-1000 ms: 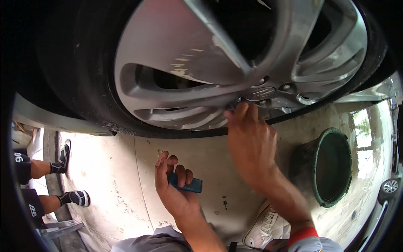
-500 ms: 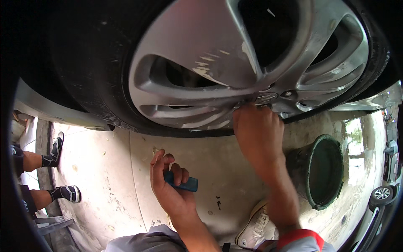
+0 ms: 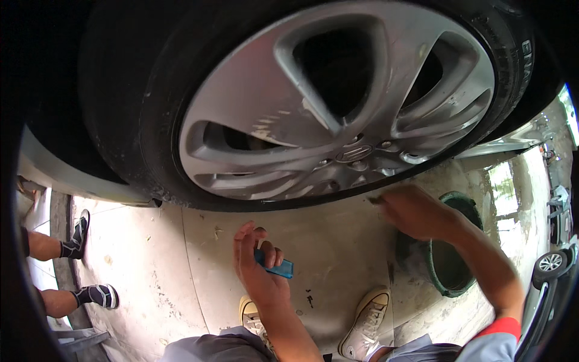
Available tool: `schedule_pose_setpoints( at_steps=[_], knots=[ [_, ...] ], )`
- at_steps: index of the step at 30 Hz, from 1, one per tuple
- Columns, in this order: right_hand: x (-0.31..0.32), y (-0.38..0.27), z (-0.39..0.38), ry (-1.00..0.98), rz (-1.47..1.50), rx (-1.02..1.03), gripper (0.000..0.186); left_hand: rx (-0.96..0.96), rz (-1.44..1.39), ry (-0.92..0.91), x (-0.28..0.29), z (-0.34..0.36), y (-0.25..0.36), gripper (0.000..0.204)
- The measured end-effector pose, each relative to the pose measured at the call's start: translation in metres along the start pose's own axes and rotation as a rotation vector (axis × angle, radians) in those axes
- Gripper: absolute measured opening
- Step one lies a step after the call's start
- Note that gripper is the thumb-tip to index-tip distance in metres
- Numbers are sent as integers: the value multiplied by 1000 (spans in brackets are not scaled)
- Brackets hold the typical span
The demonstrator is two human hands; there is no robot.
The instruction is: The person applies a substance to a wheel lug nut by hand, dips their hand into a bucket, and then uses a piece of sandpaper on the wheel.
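A silver alloy wheel (image 3: 253,90) in a black tyre (image 3: 129,96) fills the upper view. Pale scuffs (image 3: 265,128) mark one of its broad spokes. Below the tyre, my left hand (image 3: 258,265) has its lower fingers curled round a small flat blue block (image 3: 282,268), the upper fingers partly extended. My right hand (image 3: 416,211) is smeared by motion, just under the wheel's lower right and in front of the bucket. From its fingertips sticks a small dark piece, too blurred to name. Neither hand touches the wheel.
A dark green bucket (image 3: 459,293) stands on the pale tiled floor (image 3: 145,259) at right. My white shoes (image 3: 369,323) are below. Another person's feet in dark sandals (image 3: 99,295) show at far left, near a grey metal frame (image 3: 84,342). Another car (image 3: 546,265) appears far right.
My right hand has come away from the wheel's hub, moving down and right toward the bucket. The left hand keeps the blue block, slightly shifted right. The view has tilted, showing more wheel.
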State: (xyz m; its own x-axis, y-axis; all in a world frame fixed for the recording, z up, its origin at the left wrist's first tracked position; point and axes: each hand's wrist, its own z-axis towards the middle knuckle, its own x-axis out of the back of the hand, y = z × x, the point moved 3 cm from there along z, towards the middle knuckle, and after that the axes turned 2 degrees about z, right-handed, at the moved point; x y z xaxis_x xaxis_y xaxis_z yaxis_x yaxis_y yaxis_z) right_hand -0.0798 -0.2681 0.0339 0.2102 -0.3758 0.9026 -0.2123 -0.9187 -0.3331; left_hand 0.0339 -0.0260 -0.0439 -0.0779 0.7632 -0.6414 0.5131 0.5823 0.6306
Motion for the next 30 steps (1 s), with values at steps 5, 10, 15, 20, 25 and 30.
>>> schedule_pose_setpoints(
  at_steps=[5, 10, 15, 20, 25, 30],
  knots=[
    [6, 59, -118, -110, -183, -638, 22, -29, 42, 73, 6, 3, 8, 17],
    [-142, 250, -253, -517, -403, -968, 29, -49, 85, 77, 4, 10, 3, 17],
    [-239, 279, -260, -894, -412, -791, 30, -83, 110, 102, 0, 9, 5, 18],
    [-141, 213, -233, -1064, -428, -401, 36, -85, 109, 112, -3, 3, 5, 15],
    [13, 52, -137, 453, -171, -412, 23, -66, 92, 106, 8, 6, -2, 16],
    [-4, -37, -11, 429, 384, -102, 13, -32, 35, 59, 0, 1, 2, 17]
  ],
)
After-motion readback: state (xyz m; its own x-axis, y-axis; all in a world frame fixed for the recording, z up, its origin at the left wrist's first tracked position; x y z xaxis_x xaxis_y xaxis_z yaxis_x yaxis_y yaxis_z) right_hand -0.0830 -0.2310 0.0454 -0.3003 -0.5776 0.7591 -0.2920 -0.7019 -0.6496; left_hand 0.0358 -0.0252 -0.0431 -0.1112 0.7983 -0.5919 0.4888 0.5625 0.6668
